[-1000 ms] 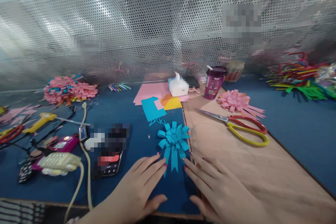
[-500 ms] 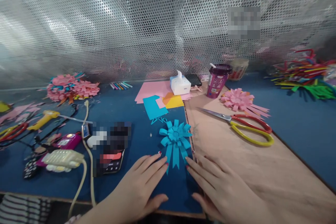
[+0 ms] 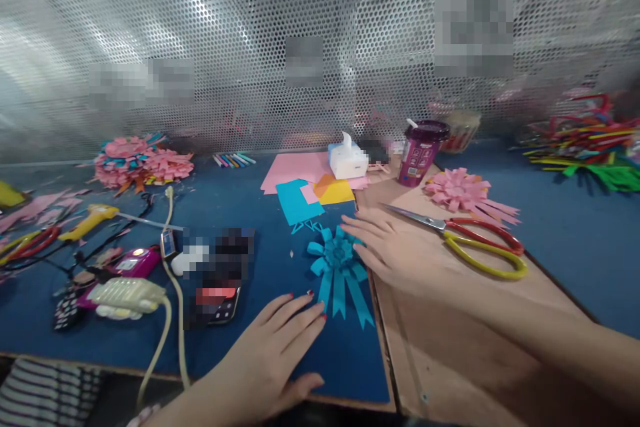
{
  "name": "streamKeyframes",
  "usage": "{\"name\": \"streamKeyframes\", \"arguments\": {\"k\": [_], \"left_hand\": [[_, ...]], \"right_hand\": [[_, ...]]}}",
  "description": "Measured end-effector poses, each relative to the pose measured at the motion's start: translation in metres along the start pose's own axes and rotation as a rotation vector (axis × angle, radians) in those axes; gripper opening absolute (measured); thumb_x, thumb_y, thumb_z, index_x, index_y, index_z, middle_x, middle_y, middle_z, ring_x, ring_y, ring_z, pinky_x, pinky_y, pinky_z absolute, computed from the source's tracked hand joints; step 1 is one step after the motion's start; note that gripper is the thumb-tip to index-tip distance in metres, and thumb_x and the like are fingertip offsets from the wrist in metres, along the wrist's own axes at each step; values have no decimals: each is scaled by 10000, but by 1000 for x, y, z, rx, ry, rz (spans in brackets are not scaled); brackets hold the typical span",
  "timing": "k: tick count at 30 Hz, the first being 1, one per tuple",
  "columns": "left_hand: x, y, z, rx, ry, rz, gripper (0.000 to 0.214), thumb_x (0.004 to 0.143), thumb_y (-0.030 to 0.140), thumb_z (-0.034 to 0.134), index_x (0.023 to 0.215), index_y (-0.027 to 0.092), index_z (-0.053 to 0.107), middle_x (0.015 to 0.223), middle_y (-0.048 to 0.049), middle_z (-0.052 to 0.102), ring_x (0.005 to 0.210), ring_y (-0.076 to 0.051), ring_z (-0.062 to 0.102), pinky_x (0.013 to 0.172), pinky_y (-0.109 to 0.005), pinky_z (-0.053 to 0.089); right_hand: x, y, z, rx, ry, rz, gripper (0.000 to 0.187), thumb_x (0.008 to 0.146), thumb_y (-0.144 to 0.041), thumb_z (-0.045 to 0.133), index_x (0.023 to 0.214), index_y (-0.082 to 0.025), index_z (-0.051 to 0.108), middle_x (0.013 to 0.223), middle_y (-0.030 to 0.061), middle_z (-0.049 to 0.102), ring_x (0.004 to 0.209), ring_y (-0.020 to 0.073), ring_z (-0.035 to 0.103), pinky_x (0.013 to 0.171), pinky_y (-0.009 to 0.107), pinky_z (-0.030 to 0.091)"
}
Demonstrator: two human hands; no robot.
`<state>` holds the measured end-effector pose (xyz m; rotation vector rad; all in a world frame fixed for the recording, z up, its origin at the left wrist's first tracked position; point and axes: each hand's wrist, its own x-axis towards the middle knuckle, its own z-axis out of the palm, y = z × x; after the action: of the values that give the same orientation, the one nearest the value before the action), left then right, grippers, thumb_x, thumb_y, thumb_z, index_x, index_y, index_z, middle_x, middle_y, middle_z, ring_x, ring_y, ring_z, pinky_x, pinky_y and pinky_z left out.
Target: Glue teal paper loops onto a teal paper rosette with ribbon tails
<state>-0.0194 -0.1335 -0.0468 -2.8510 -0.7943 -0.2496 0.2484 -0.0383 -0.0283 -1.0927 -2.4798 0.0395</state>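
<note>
A blue paper rosette (image 3: 338, 253) with ribbon tails lies on the blue tabletop. My right hand (image 3: 387, 250) is stretched out over its upper right side, fingers apart, the fingertips at or just above the loops; whether they touch I cannot tell. My left hand (image 3: 280, 340) rests flat on the table, left of the tails, holding nothing. Just beyond the rosette lie small blue paper triangles (image 3: 306, 226) and a blue paper sheet (image 3: 300, 201). Scissors (image 3: 450, 230) with red and yellow handles lie to the right of my right hand.
A pink rosette (image 3: 457, 190), a purple cup (image 3: 423, 153) and a tissue box (image 3: 348, 160) stand farther back. Leftward are a phone (image 3: 227, 307), a power strip (image 3: 127, 295), a yellow glue gun (image 3: 90, 221) and cables. A perforated metal panel (image 3: 270, 100) closes off the back.
My right hand has moved up and away from me, from beside the rosette's tails to its upper right side. My left hand stays in place. The tails now spread more to the right.
</note>
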Motion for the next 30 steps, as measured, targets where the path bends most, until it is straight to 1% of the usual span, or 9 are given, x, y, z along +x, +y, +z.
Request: {"name": "streamKeyframes", "arguments": {"k": [2,4,6,8,12,18,25,28,30], "left_hand": [[0,0,0,0,-9,-2,513,924,384,458,1352,103,436,1384,-86,494,1278,-256,429,1024,-444,412],[-1,0,1,-18,-8,-13,525,923,392,457,1362,106,425,1384,-92,493,1283,-250,426,1040,-437,399],[-1,0,1,-43,4,-25,543,919,409,464,1369,109,418,1380,-104,496,1286,-244,425,1057,-423,385],[-1,1,1,-60,12,-33,559,911,417,477,1375,110,412,1380,-113,494,1288,-242,423,1070,-411,373],[0,1,2,-16,16,-18,576,905,428,484,1371,97,416,1393,-110,479,1287,-254,422,1060,-412,381],[1,-1,3,84,31,33,577,913,464,448,1343,79,451,1387,-100,487,1274,-262,436,992,-406,447],[3,-1,0,75,28,31,591,907,480,456,1347,86,447,1378,-99,498,1276,-253,434,989,-395,455],[3,-1,1,31,34,14,592,904,475,467,1355,93,436,1375,-102,501,1289,-242,418,1033,-383,418],[1,-1,1,11,38,-3,592,901,472,475,1359,99,431,1374,-102,501,1300,-237,401,1051,-375,399]], "right_hand": [[12,12,10,105,10,102,401,954,-285,362,1317,-185,499,1362,77,510,1292,238,421,1082,486,336],[19,20,19,229,43,217,395,954,-304,356,1305,-199,505,1340,74,531,1249,225,471,1067,461,368],[21,25,27,332,65,274,387,956,-322,350,1292,-221,512,1326,58,543,1223,209,495,1056,439,386],[20,27,31,377,61,249,379,957,-331,344,1273,-230,528,1313,46,553,1219,202,497,1057,428,384],[19,27,30,374,31,164,374,955,-326,342,1243,-221,557,1282,47,577,1219,212,489,1060,448,368],[19,27,30,392,5,158,375,962,-325,320,1244,-241,553,1280,32,578,1195,216,496,1037,469,377],[18,27,30,424,-3,173,369,964,-344,322,1249,-264,542,1283,17,573,1200,209,490,1035,452,384],[19,27,29,404,52,127,354,960,-311,341,1252,-263,537,1278,35,575,1225,214,473,1047,464,370],[19,24,26,354,116,54,319,947,-274,381,1199,-246,574,1270,58,575,1250,225,440,1049,474,358]]}}
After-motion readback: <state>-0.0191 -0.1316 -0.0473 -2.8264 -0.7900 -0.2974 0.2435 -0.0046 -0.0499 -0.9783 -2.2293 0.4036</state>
